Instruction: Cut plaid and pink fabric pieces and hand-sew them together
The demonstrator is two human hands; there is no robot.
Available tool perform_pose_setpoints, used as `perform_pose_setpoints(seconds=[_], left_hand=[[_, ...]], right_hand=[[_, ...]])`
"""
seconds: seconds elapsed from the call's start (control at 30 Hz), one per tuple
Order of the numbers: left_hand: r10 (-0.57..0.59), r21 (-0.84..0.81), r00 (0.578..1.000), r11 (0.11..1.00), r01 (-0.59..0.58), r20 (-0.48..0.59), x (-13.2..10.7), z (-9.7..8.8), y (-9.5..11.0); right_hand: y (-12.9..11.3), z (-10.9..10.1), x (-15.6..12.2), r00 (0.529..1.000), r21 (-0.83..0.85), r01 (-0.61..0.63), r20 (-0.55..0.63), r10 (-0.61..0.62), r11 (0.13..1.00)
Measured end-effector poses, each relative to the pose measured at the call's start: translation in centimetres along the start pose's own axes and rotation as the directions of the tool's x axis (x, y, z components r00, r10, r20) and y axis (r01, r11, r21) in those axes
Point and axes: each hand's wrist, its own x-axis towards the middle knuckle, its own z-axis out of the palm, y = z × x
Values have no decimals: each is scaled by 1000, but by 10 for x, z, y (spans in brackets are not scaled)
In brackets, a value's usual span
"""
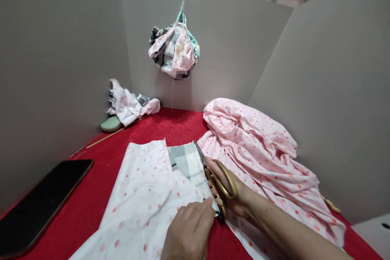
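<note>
My right hand (236, 195) grips gold-handled scissors (217, 180), fingers through the loops, blades pointing away along the right edge of a grey checked cloth piece (185, 160). My left hand (189, 231) is closed in a pinch on the edge of the white fabric with pink dots (143, 199), right beside the scissor handles. That dotted fabric lies flat on the red table cover (91, 195) with the checked piece on top of it.
A big heap of pink dotted fabric (258, 146) lies at the right. A black tablet-like slab (39, 207) lies at the left edge. Cloth scraps (129, 105) and a green object (111, 124) sit at the back left. A scrap bundle (175, 48) hangs on the back wall.
</note>
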Motion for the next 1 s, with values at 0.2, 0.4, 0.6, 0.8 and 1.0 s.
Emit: perform_pose_setpoints(seconds=[0.2,0.4,0.6,0.8,1.0], left_hand=[[-17,-19,1000,1000,17,-18,1,-3,0],[-35,-61,999,997,37,22,-4,4,-1],[-191,-286,951,923,259,245,17,-34,7],[-470,-137,708,775,617,527,91,-71,-79],[-470,-91,351,491,867,810,131,3,-187]], right_hand=[[6,0,5,999,3,28,-41,-28,1000],[9,0,7,998,-38,19,-63,-21,999],[0,-3,6,992,144,-123,-9,126,982],[-2,-14,6,965,278,-256,124,229,926],[1,-18,8,973,291,-216,148,179,932]])
